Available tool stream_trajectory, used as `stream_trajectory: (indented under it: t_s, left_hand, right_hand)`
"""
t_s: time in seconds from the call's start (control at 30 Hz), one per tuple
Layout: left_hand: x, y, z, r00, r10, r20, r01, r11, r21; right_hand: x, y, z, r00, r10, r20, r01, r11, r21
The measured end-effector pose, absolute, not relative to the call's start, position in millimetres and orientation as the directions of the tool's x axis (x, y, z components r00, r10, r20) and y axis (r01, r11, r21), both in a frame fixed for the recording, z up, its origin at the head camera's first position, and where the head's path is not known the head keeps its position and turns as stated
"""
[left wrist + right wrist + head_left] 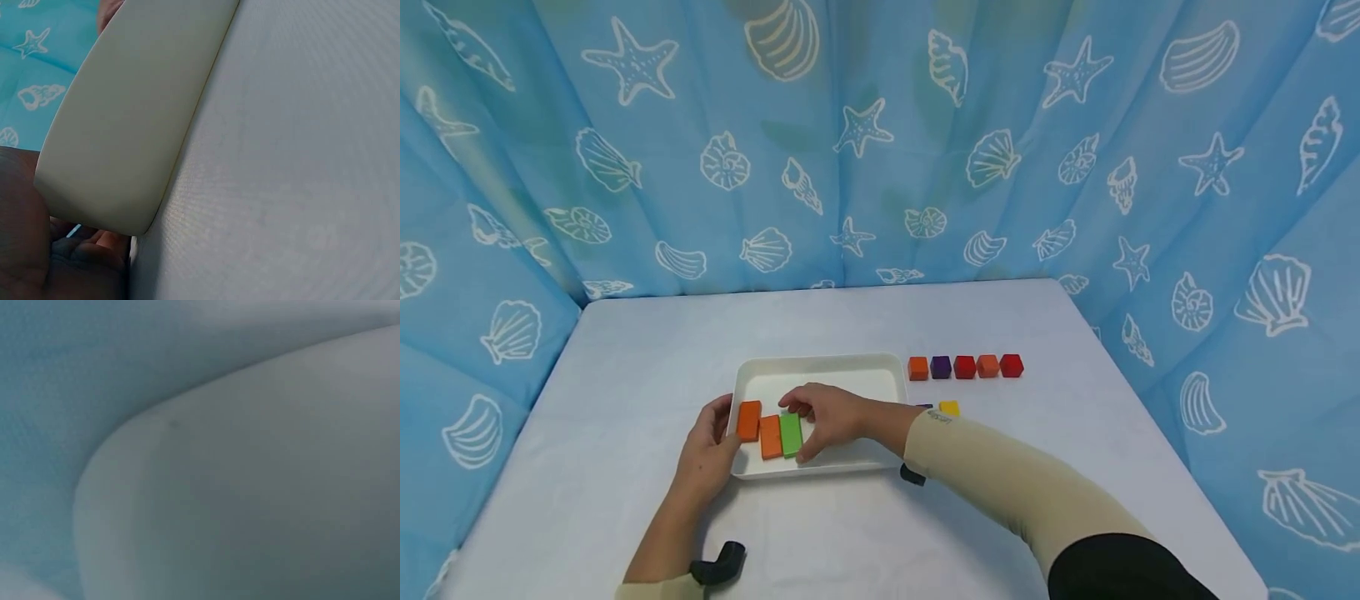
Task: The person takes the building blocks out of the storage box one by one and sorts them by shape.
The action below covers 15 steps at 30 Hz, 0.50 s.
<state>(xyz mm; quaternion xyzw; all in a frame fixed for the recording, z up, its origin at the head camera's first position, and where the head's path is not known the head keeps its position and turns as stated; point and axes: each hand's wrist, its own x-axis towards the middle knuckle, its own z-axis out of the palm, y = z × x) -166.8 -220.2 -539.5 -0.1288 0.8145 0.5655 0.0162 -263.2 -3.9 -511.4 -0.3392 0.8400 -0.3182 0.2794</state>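
My left hand (706,450) grips the left end of a white tray (820,364), its thumb over the rim. In the left wrist view, part of that hand (87,256) shows at the tray's (131,119) corner. Over the tray, my right hand (835,417) spans a green block (791,435), thumb at the near end and curled fingers at the far end. Left of the green block lie an orange block (771,437) and another orange block (748,421), the latter set slightly farther back. The right wrist view shows a blurred pale curved surface (250,475) and no fingers.
Right of the tray, a row of small cubes holds an orange cube (918,368), a purple cube (941,367) and several red or orange ones. A yellow block (950,408) is partly hidden behind my right sleeve (1000,467). A shell-patterned blue curtain (865,192) borders the white table (647,350).
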Motion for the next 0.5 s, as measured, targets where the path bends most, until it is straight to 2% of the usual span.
stream_trajectory:
  t_s: [0.17,0.5]
  left_hand:
    - [-168.3,-222.6,-539.1,-0.970,-0.170,-0.172,-0.220,0.321,0.921]
    - [-167.6,-223.7,-538.7,-0.971,-0.170,-0.168,-0.214,0.307,0.927]
  right_hand:
    - [-262.2,-3.8,-515.4,-0.625,-0.746,-0.228,-0.457,0.587,-0.668]
    - [-261.2,-4.0,-519.3,-0.606,-0.771,-0.197,-0.519,0.571,-0.636]
